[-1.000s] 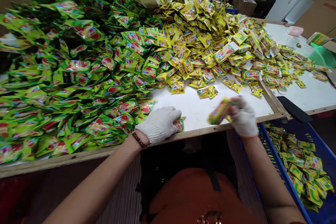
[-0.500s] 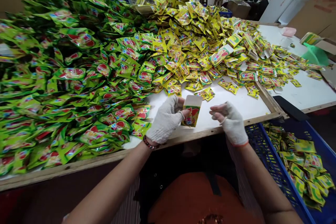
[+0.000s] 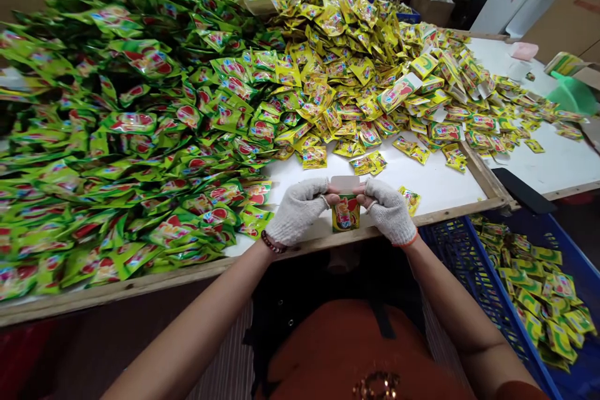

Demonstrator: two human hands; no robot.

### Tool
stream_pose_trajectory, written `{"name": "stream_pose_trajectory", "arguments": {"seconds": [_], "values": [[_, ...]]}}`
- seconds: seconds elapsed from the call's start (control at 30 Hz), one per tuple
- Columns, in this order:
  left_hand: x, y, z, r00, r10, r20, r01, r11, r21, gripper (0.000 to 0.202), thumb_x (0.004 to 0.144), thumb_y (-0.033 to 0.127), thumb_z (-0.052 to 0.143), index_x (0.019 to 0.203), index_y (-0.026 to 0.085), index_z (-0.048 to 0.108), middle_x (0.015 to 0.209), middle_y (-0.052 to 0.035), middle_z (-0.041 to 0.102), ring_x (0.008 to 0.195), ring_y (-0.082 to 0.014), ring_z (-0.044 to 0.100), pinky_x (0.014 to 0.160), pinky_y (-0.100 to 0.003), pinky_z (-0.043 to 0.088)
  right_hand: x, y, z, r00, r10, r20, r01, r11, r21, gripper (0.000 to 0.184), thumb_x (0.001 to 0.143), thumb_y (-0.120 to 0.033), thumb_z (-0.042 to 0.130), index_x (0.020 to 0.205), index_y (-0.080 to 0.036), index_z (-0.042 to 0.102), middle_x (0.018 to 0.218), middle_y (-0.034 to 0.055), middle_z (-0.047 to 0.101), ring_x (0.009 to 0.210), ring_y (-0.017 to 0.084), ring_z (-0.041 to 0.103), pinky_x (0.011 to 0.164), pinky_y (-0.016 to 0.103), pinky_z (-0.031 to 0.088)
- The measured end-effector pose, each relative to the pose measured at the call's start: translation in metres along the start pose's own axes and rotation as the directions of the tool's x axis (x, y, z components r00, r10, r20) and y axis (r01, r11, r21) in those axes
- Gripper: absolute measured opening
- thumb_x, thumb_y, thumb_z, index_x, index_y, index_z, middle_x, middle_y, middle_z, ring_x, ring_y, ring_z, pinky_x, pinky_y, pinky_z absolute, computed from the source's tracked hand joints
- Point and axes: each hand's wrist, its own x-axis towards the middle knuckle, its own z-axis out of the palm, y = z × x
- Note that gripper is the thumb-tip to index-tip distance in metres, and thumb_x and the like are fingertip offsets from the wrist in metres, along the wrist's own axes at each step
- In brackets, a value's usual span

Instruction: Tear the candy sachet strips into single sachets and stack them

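Two gloved hands on one box (image 3: pixel 345 212) now: your left hand (image 3: pixel 296 211) and right hand (image 3: pixel 389 211) press in from either side, together and clamped on it, with bare fingertips at its upper part. That's the change: half a second ago your right hand stood apart and only the left had the box, and now both share it. It stands upright between your palms, its red-and-yellow print facing you and a pale top showing above your fingers. It sits just inside the wooden rim (image 3: pixel 440 215), though you can't tell whether it touches the white board (image 3: pixel 422 184). Just beside your right hand lies a lone yellow sachet (image 3: pixel 409 200). Left of your left hand, the green sachets (image 3: pixel 140 125) heap up close to the glove, so there's little room that way. Ahead, the yellow sachets (image 3: pixel 337 56) spill down toward you, leaving a bare strip of board between them and your hands. To the right there's more open board, then a black strip (image 3: pixel 515 190) near the corner. Below that, the blue crate (image 3: pixel 497 287) sits past the rim, holding more sachets (image 3: pixel 539 287).
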Motion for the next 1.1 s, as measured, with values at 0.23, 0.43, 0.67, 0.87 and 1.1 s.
{"name": "stream_pose_trajectory", "arguments": {"seconds": [0.23, 0.43, 0.67, 0.87, 1.1], "values": [[0.004, 0.0, 0.007, 0.997, -0.078, -0.004, 0.075, 0.966, -0.248, 0.043, 0.071, 0.035, 0.074, 0.108, 0.016, 0.06, 0.078, -0.0005, 0.067, 0.07, -0.0144, 0.062, 0.067, -0.027, 0.053, 0.005, 0.001, 0.009, 0.99, 0.139, -0.001, -0.133, 0.95, 0.282, 0.032, 0.086, -0.036, 0.064, 0.114, -0.021, 0.061, 0.086, 0.0019, 0.064, 0.072, 0.015, 0.06, 0.059, 0.025, 0.049], [-0.004, 0.011, 0.001, 0.99, 0.141, -0.031, -0.136, 0.984, 0.119, 0.027, 0.082, 0.044, 0.064, 0.077, 0.018, 0.07, 0.078, -0.0036, 0.071, 0.077, -0.0184, 0.063, 0.073, -0.03, 0.05, 0.007, -0.015, 0.001, 1.0, -0.008, 0.011, 0.008, 0.999, 0.051, 0.016, 0.088, -0.031, 0.061, 0.081, -0.018, 0.067, 0.076, 0.0023, 0.064, 0.075, 0.016, 0.06, 0.071, 0.029, 0.048], [-0.002, 0.03, -0.009, 0.999, 0.015, 0.032, -0.021, 0.983, 0.184, 0.026, 0.084, 0.041, 0.062, 0.082, 0.018, 0.073, 0.076, -0.0024, 0.071, 0.071, -0.0169, 0.062, 0.065, -0.028, 0.049, 0.01, -0.014, 0.001, 0.992, 0.128, 0.024, -0.13, 0.976, 0.173, 0.018, 0.081, -0.032, 0.068, 0.091, -0.018, 0.07, 0.077, 0.001, 0.065, 0.066, 0.014, 0.059, 0.061, 0.026, 0.049], [-0.014, 0.023, -0.005, 0.984, 0.179, 0.02, -0.18, 0.972, 0.154, 0.022, 0.086, 0.038, 0.063, 0.082, 0.02, 0.075, 0.086, -0.0045, 0.075, 0.083, -0.0195, 0.068, 0.078, -0.031, 0.055, 0.01, -0.017, -0.012, 0.992, -0.042, 0.116, 0.032, 0.996, 0.085, 0.013, 0.085, -0.031, 0.068, 0.082, -0.022, 0.076, 0.086, 0.0039, 0.072, 0.083, 0.02, 0.066, 0.078, 0.035, 0.053], [-0.019, 0.033, -0.007, 0.989, 0.132, 0.063, -0.143, 0.962, 0.231, 0.024, 0.088, 0.037, 0.061, 0.085, 0.019, 0.076, 0.079, -0.0023, 0.075, 0.073, -0.0169, 0.066, 0.067, -0.026, 0.052, 0.005, -0.02, -0.018, 0.977, -0.103, 0.185, 0.096, 0.994, 0.047, 0.019, 0.091, -0.036, 0.064, 0.089, -0.023, 0.078, 0.085, 0.0036, 0.073, 0.079, 0.018, 0.066, 0.075, 0.032, 0.054]]}}
